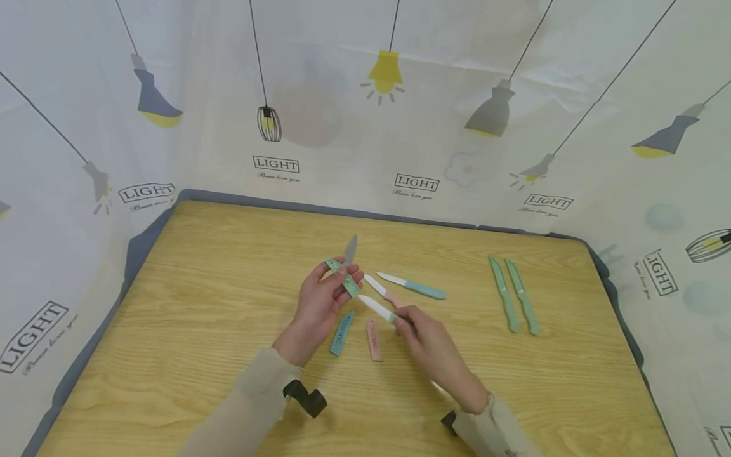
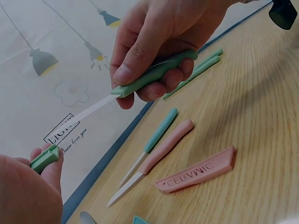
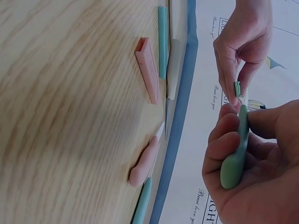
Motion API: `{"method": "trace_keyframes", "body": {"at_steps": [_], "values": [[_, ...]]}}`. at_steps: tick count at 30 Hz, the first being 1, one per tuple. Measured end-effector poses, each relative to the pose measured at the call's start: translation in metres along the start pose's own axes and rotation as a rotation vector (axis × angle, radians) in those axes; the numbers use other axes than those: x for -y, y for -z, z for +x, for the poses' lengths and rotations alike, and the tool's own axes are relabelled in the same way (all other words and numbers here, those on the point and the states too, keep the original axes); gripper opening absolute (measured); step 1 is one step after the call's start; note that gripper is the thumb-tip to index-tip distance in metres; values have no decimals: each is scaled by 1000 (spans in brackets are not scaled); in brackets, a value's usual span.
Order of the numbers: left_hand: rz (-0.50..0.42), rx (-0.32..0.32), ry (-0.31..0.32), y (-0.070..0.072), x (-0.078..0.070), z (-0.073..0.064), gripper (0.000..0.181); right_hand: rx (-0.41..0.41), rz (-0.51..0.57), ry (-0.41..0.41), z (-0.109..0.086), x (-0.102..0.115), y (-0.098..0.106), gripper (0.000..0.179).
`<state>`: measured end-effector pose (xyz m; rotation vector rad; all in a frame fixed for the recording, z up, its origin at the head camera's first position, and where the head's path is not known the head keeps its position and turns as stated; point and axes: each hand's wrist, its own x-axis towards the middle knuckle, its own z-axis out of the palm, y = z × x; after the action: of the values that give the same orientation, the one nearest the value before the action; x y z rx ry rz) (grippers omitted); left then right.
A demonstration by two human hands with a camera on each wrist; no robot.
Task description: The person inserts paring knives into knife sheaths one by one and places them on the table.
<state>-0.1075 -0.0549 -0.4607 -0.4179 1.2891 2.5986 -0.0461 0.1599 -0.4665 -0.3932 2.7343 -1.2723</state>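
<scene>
Knife (image 1: 375, 308) with a green handle and a white blade, held in the right hand (image 1: 436, 346) above the middle of the desk (image 1: 200, 304): the fingers curl round the handle, and the thumb rests along it near the blade. The blade points toward the left hand (image 1: 316, 301), which pinches a green sheath (image 1: 346, 281) between thumb and fingers; the blade tip is just beside the sheath's lower end, and whether the two touch cannot be told. Beyond the left hand, a grey blade (image 1: 351, 249) points toward the desk's far edge; the right wrist view shows its white handle (image 3: 174, 67). Between the hands lies a pink-handled knife (image 1: 374, 285), its white blade directed toward the far left corner; near it, on the side of the right edge, rests a blue-handled knife (image 1: 425, 291). Closer to the near edge lie a blue sheath (image 1: 341, 334) and a pink sheath (image 1: 374, 341), set apart, the latter lettered "CERAMIC". Toward the right edge, two sheathed green knives (image 1: 507, 304) lie nearly parallel, handles toward the near edge. A white sheet (image 1: 217, 63) printed with hanging lamps rises behind the far edge
</scene>
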Motion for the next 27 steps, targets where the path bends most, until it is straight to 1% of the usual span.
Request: {"method": "trace_keyframes", "body": {"at_steps": [6,13,18,21,27], "values": [[-7,-8,-1,-2,2,0,30,-3,-14,21,0,1,-2,14],[8,7,-8,-2,4,1,33,-5,-27,-11,0,1,-3,14],[9,17,-19,-2,6,1,32,-13,0,7,0,1,-5,13],[-1,20,-13,-2,6,1,30,-15,14,19,0,2,-6,13],[-10,35,2,-4,7,0,30,-1,42,-2,0,3,-6,14]]}}
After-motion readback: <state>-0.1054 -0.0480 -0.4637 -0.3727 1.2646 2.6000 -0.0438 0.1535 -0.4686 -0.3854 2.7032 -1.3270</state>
